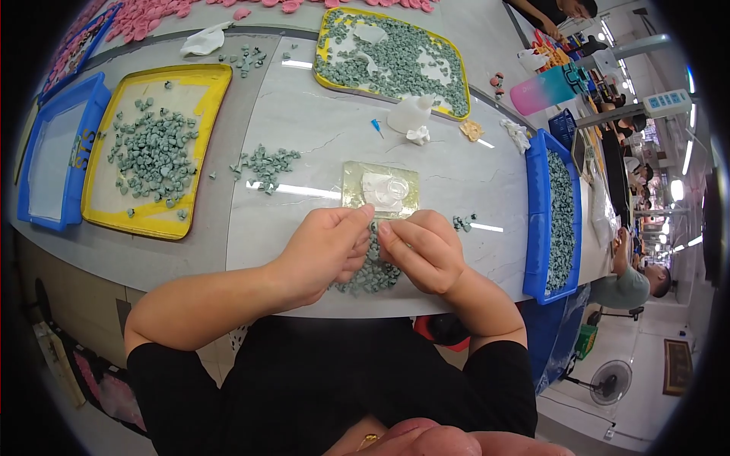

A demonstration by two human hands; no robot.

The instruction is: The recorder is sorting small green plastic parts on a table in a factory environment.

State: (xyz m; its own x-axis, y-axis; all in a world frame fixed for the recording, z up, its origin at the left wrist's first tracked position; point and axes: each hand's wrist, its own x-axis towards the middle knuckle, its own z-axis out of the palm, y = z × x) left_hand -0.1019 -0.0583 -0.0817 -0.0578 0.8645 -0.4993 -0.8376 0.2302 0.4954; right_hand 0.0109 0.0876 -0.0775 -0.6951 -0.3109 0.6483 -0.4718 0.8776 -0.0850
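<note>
My left hand (328, 242) and my right hand (426, 249) meet over the table, thumbs and fingers pinched close together. Between the fingertips shows a small grey-green piece (373, 226), mostly hidden by them. Just beyond the hands lies a yellowish square pad (351, 182) with a crumpled white sheet (380, 191) on it. Beneath the hands is a pile of small grey-green pieces (374, 275), partly covered by the fingers. A few more such pieces (464, 222) lie beside my right hand.
Left are a yellow-rimmed tray (220, 99) of green pieces and a blue tray (57, 152). A second yellow-rimmed tray (464, 83) stands at the back. A white squeeze bottle (411, 114) and blue-tipped needle (377, 128) sit beyond the pad. Right is a blue bin (537, 220) of pieces.
</note>
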